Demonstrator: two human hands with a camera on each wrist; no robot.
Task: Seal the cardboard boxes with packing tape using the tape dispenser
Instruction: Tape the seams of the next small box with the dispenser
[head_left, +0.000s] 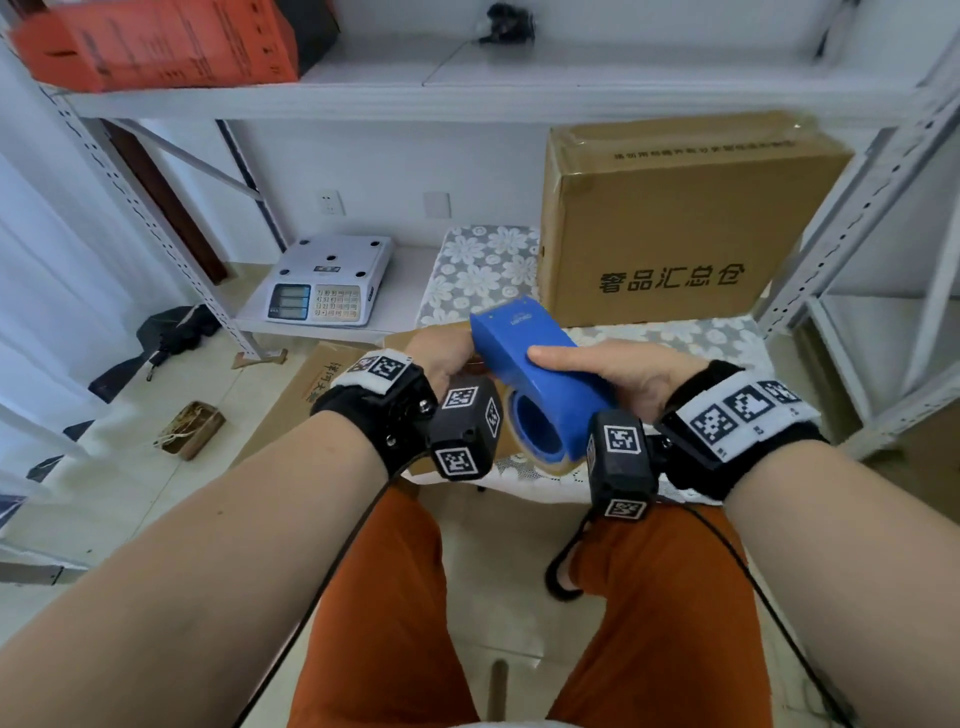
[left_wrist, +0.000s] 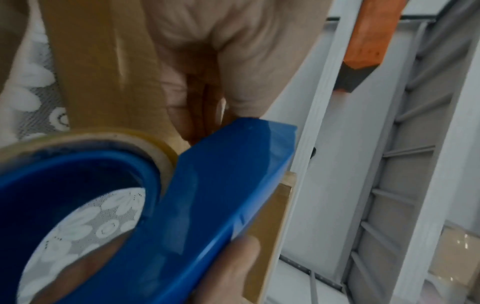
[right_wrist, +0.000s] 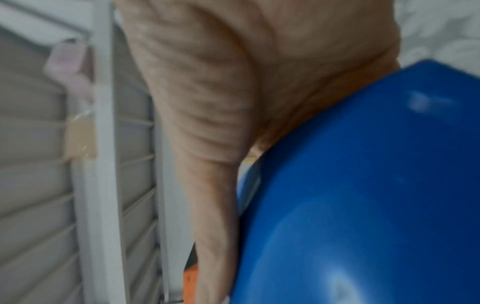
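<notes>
Here my right hand (head_left: 618, 371) grips the blue tape dispenser (head_left: 540, 374); my left hand (head_left: 447, 353) pinches its tape (left_wrist: 109, 67). The cardboard box (head_left: 680, 223) behind reads "睿品汇总仓".

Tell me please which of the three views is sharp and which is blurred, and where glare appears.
Head view: sharp, with bent shelf lines at the edges. Left wrist view: blurred on the tape dispenser. Right wrist view: most blurred, right hand soft, with a pale glare patch low on the blue shell.

White metal shelving (head_left: 519, 98) against white wall (head_left: 395, 161), pale tiled floor (head_left: 130, 483)
</notes>
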